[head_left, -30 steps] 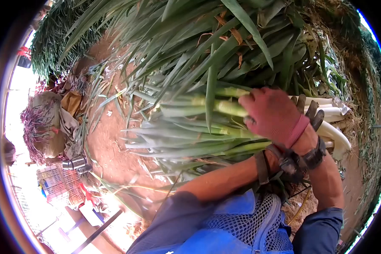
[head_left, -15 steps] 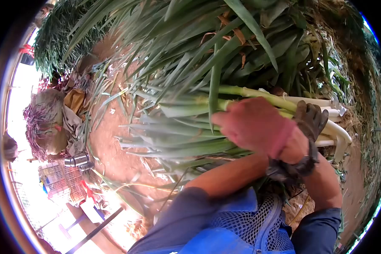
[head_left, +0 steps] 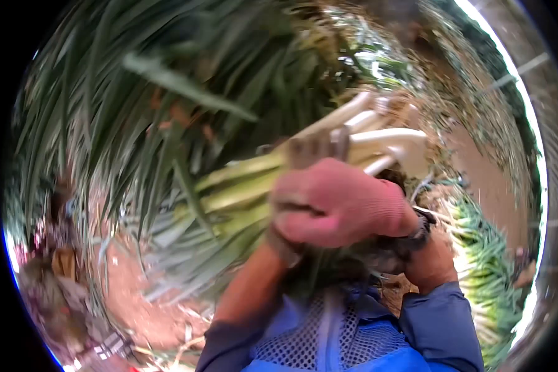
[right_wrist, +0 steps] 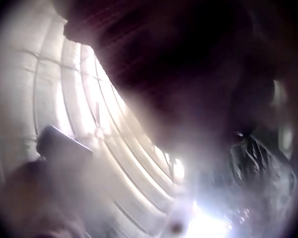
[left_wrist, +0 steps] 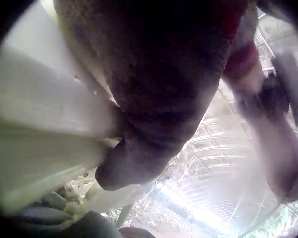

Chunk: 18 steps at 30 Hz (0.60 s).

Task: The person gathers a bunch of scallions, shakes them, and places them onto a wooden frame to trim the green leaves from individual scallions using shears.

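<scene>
A bundle of long green onions (head_left: pixel 242 180) lies slanting across the head view, white ends upper right. My left hand (head_left: pixel 319 149), in a dark-palmed glove, wraps its fingers over the stalks. In the left wrist view, this hand (left_wrist: pixel 154 79) presses against the pale stalks (left_wrist: pixel 44 99). My right hand (head_left: pixel 341 201), in a pink glove, is curled just in front of the left hand and hides part of the bundle; nothing is visible in its fingers. Only the dark, blurred right hand (right_wrist: pixel 188 64) fills the top of the right wrist view.
A large heap of leafy onions (head_left: pixel 105 93) rises at upper left. More onions (head_left: pixel 483 279) lie in a row at the right. Bare brown soil (head_left: pixel 136 304) shows at lower left, beside sacks (head_left: pixel 62 310).
The head view has turned and blurred. The bundle now slants up to the right, with my left hand still around it. My right hand has drawn back from the leaves to the left hand.
</scene>
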Tool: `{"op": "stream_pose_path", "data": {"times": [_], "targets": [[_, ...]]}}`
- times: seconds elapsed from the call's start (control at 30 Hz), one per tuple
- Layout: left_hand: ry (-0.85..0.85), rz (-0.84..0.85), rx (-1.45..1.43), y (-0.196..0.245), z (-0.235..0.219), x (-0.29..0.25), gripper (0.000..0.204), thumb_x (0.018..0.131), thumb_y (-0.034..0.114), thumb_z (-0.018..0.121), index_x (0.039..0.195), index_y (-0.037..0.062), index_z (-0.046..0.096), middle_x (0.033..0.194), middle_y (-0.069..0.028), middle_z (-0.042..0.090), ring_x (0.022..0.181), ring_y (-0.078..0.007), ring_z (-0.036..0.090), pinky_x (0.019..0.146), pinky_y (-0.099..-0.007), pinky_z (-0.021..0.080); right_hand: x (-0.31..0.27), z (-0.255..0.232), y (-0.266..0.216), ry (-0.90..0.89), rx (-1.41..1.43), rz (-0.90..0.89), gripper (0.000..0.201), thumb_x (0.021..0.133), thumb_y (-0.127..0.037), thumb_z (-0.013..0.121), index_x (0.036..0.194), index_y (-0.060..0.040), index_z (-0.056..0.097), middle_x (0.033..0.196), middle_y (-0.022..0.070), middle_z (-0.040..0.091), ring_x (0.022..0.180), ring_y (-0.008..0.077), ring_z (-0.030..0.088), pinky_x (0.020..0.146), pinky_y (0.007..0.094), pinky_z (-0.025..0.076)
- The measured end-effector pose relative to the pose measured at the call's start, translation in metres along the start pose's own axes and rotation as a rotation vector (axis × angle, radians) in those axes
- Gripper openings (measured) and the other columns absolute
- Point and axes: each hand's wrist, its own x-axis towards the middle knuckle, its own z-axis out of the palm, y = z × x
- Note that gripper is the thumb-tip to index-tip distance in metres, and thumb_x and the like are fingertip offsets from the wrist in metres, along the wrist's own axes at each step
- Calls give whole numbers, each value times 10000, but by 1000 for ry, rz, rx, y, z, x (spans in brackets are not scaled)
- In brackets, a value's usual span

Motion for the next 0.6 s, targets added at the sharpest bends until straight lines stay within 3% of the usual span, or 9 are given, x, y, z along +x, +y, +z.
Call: {"op": "stream_pose_path", "data": {"times": [0.07, 0.13, 0.17, 0.23, 0.33, 0.37, 0.4, 0.47, 0.6], "targets": [[-5, 19, -47, -6, -11, 6, 759, 888, 330, 714, 1547, 47, 463, 1245, -153, 604, 1143, -352, 597, 978, -564, 437, -57, -17, 23, 145, 7, -9, 212, 923, -193, 638, 1011, -5, 686, 857, 168, 715, 755, 346, 706, 728, 442, 567], [24, 25, -156, -7, -32, 12, 1030, 674, 428, 835, 1558, 70, 446, 1276, -148, 602, 1099, -370, 626, 946, -527, 479, -114, -19, 40, 387, 333, 278, 177, 988, -79, 668, 1139, 8, 694, 879, 15, 680, 739, 102, 613, 660, 282, 503], [-50, -11, -142, -9, -28, 16, 1184, 543, 406, 872, 1582, 68, 415, 1304, -151, 599, 1115, -388, 622, 948, -544, 483, -139, -21, 52, 415, 341, 273, 177, 988, -79, 668, 1139, 8, 694, 879, 15, 680, 739, 102, 613, 660, 282, 503], [-76, -24, -138, -19, -30, 20, 1188, 540, 383, 868, 1589, 69, 406, 1325, -155, 595, 1132, -396, 618, 952, -546, 485, -170, -17, 72, 665, 374, 494, 182, 1004, -141, 671, 1107, 0, 724, 884, 43, 713, 775, 87, 646, 674, 258, 538], [-113, -67, -101, -17, -29, 23, 1212, 523, 361, 870, 1597, 66, 392, 1385, -164, 579, 1173, -411, 608, 977, -557, 491, -177, -24, 85, 969, 272, 344, 358, 987, -187, 741, 1271, 17, 662, 860, 16, 685, 708, 73, 601, 635, 225, 520], [-103, -70, -77, -14, -28, 23, 1215, 525, 364, 871, 1599, 66, 387, 1399, -167, 574, 1196, -413, 604, 991, -559, 491, -172, -35, 80, 935, -80, 482, 339, 1005, -206, 723, 1276, -11, 661, 883, 38, 712, 721, 84, 651, 625, 231, 539], [-92, -74, -54, -11, -27, 24, 1219, 527, 366, 873, 1602, 66, 381, 1414, -169, 569, 1219, -415, 600, 1005, -561, 491, -158, -39, 83, 948, -69, 477, 339, 1005, -206, 723, 1276, -11, 661, 883, 38, 712, 721, 84, 651, 625, 231, 539], [-69, -43, -30, -13, -26, 23, 1229, 527, 378, 884, 1603, 69, 378, 1426, -175, 563, 1241, -416, 597, 1017, -562, 493, -131, -48, 93, 812, -806, 508, 286, 1019, -224, 696, 1234, -36, 679, 805, 80, 722, 677, 117, 699, 553, 271, 559], [-127, -88, -129, -18, -31, 28, 1262, 526, 409, 924, 1608, 73, 367, 1452, -193, 548, 1273, -422, 599, 1034, -547, 511, -123, -75, 149, 876, -725, 351, 187, 1026, -199, 610, 1002, -38, 701, 673, 139, 673, 561, 229, 669, 500, 361, 522]]}}
